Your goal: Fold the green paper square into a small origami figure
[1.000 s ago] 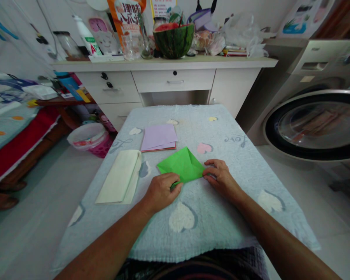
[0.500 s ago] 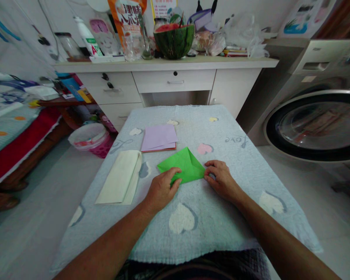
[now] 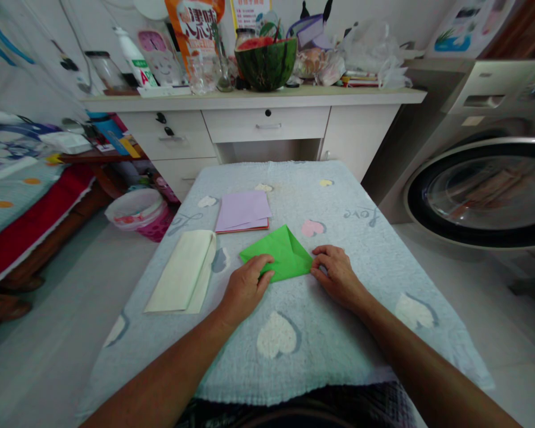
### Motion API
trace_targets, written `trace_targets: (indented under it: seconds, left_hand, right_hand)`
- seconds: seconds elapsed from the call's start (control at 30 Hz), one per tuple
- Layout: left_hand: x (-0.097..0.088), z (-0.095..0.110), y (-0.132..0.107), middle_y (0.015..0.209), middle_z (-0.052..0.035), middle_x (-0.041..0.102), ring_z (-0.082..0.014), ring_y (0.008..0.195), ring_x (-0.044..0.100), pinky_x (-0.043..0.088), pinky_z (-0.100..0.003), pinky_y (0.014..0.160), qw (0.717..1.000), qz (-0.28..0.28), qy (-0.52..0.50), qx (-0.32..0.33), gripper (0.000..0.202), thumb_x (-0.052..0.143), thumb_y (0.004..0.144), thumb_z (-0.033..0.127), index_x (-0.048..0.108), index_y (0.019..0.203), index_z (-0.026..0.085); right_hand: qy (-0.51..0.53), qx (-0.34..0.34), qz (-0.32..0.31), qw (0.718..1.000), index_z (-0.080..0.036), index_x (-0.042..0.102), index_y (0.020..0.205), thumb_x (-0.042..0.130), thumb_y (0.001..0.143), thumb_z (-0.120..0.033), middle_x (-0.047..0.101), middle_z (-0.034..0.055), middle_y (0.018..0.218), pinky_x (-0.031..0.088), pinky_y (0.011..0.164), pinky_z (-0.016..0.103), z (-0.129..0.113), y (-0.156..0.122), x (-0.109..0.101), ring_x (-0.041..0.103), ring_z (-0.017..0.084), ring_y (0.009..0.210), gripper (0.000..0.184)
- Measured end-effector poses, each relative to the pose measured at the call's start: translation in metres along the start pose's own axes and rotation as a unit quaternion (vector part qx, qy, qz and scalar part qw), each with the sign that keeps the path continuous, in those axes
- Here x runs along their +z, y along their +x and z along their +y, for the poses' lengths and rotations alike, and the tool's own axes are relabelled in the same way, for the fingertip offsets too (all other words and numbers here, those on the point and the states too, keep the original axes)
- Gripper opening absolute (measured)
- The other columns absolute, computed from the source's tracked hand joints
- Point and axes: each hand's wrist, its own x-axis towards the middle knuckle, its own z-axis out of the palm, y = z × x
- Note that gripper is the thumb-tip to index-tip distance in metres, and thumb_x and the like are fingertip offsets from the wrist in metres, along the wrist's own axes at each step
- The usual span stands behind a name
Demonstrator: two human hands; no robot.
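Observation:
A folded green paper lies flat on the pale blue towel-covered table. My left hand rests on the paper's lower left edge, fingers pressed down along it. At the paper's right corner my right hand has its fingertips closed together on the tip. Both forearms reach in from the bottom of the view.
A stack of lilac and red paper sheets lies behind the green one. A cream folded sheet lies to the left. A desk with a halved watermelon stands beyond, a washing machine at right, a bin at left.
My left hand has slid up and left along the green paper's lower edge, flattening it. My right hand stays at the right corner.

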Motion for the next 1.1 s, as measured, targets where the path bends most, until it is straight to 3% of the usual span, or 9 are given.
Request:
trace_targets:
  seconds: [0.3, 0.47, 1.1]
  left_hand:
    - [-0.0006, 0.0028, 0.0034, 0.069, 0.0056, 0.056, -0.0139, 0.062, 0.059, 0.041, -0.024, 0.059, 0.997, -0.008, 0.028, -0.077, 0.017, 0.055, 0.086, 0.019, 0.049, 0.101, 0.023]
    - [0.0017, 0.0025, 0.0056, 0.068, 0.0061, 0.055, -0.0148, 0.064, 0.060, 0.040, -0.024, 0.060, 0.993, -0.004, 0.060, -0.104, 0.021, 0.057, 0.085, 0.020, 0.046, 0.103, 0.023]
    - [0.0029, 0.0038, 0.0092, 0.065, 0.0062, 0.053, -0.0163, 0.063, 0.060, 0.039, -0.025, 0.059, 0.991, -0.002, 0.076, -0.110, 0.023, 0.054, 0.085, 0.018, 0.043, 0.105, 0.023]
  right_hand:
    - [-0.005, 0.002, 0.008, 1.000, -0.020, 0.064, 0.078, 0.062, 0.081, -0.017, 0.062, 0.0087, 0.110, 0.040, 0.092, 0.045, -0.0014, -0.0001, 0.0000, 0.053, 0.026, 0.104, 0.004]
    - [-0.002, 0.004, 0.011, 1.000, -0.020, 0.064, 0.077, 0.062, 0.080, -0.016, 0.062, 0.0088, 0.110, 0.040, 0.092, 0.044, -0.0008, -0.0001, 0.0005, 0.053, 0.026, 0.104, 0.005]
    - [-0.004, 0.011, 0.016, 1.000, -0.020, 0.064, 0.076, 0.063, 0.079, -0.016, 0.062, 0.0095, 0.109, 0.041, 0.092, 0.045, -0.0002, 0.0002, 0.0029, 0.053, 0.027, 0.103, 0.005]
